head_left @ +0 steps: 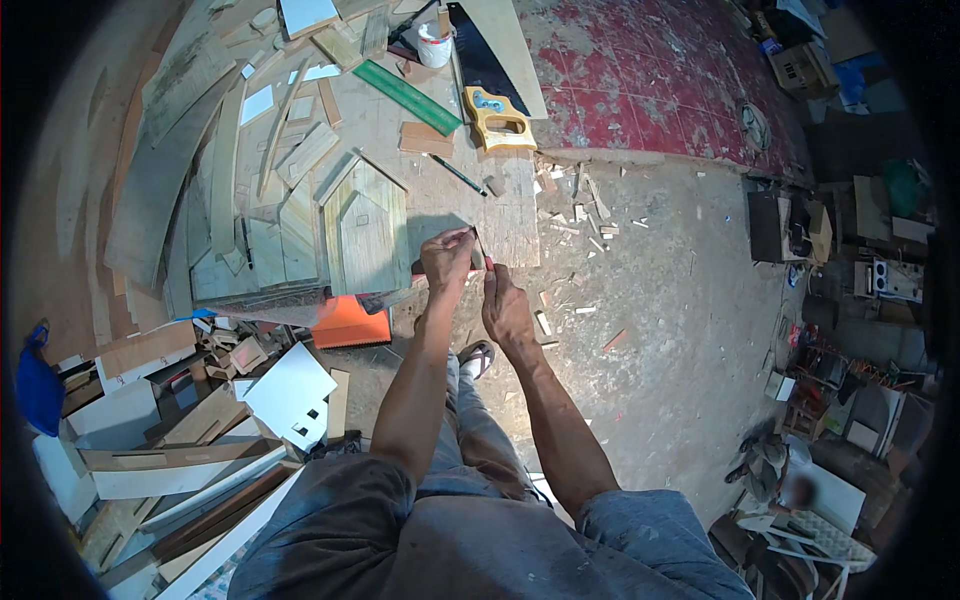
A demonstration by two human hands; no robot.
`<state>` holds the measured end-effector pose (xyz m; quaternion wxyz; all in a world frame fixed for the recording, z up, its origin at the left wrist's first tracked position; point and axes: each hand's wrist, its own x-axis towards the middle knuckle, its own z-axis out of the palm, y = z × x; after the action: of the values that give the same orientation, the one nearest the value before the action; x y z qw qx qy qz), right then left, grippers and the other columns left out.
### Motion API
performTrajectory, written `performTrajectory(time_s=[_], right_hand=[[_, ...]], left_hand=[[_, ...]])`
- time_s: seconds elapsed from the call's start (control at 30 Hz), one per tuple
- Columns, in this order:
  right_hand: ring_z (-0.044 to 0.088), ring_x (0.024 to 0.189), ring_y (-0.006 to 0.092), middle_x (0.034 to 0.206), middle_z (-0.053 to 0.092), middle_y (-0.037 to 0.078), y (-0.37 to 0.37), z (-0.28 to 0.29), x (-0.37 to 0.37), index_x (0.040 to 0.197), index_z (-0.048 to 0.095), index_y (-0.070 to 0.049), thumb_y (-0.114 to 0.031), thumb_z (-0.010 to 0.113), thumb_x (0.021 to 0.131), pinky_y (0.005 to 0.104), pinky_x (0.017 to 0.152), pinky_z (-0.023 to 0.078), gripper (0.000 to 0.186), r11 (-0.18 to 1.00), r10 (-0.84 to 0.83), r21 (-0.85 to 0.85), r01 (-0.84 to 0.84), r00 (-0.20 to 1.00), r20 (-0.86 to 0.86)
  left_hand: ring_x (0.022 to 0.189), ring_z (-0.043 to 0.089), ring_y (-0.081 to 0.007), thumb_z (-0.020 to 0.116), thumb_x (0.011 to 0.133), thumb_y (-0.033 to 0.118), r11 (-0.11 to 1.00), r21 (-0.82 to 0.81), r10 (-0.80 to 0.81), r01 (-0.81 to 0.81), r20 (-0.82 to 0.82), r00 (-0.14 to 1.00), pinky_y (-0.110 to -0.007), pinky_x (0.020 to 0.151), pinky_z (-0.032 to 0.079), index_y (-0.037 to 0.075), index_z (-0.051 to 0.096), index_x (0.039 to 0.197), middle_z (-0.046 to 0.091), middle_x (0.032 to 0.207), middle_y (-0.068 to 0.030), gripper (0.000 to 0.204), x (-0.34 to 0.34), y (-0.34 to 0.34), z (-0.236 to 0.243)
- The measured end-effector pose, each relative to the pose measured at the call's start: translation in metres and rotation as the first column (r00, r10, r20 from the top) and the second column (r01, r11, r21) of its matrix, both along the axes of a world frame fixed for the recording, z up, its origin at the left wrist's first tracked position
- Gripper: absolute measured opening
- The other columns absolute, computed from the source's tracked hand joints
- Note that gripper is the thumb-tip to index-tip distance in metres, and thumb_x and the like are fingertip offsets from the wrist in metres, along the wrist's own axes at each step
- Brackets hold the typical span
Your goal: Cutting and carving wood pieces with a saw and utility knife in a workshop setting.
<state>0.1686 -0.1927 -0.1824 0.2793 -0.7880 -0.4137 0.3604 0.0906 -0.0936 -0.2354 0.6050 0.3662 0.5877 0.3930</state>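
- Working with both hands close together at the worktop's (515,222) near edge, close to its right corner!
- Pinching a small wooden piece (477,258) in the left hand (448,258), fingers closed on it.
- Clasping a thin tool (489,264) in the right hand (507,308), red low down, dark toward the tip; cannot tell whether touching the wood or just beside it, too small.
- Just left of the left hand, at the near edge: lying flat, a pale house-shaped panel (365,235).
- Beyond the hands, slanting toward the right edge: a dark pencil (458,175).
- Farther off, by the right edge: a saw (498,122), yellow-handled and black-bladed, just beside a green ruler (408,97).
- Near the far edge: standing upright, a white tub (434,47).
- Below the near edge: showing bright, an orange object (350,325).
- Past the right edge: littering the floor (650,290), wood scraps (582,212).
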Motion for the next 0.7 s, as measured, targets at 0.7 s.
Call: performTrajectory(time_s=[0.7], right_hand=[[0.06, 0.083, 0.0572, 0.081, 0.061, 0.038, 0.022, 0.035, 0.007, 0.103, 0.052, 0.001, -0.03, 0.039, 0.103, 0.0607, 0.067, 0.049, 0.034, 0.975, 0.108, -0.208, -0.078, 0.985, 0.134]], left_hand=[[0.073, 0.068, -0.013, 0.073, 0.084, 0.008, 0.994, 0.106, 0.002, 0.013, -0.134, 0.991, -0.026, 0.069, 0.053, -0.005, 0.074, 0.095, 0.074, 0.083, -0.0108, 0.017, 0.004, -0.002, -0.012]])
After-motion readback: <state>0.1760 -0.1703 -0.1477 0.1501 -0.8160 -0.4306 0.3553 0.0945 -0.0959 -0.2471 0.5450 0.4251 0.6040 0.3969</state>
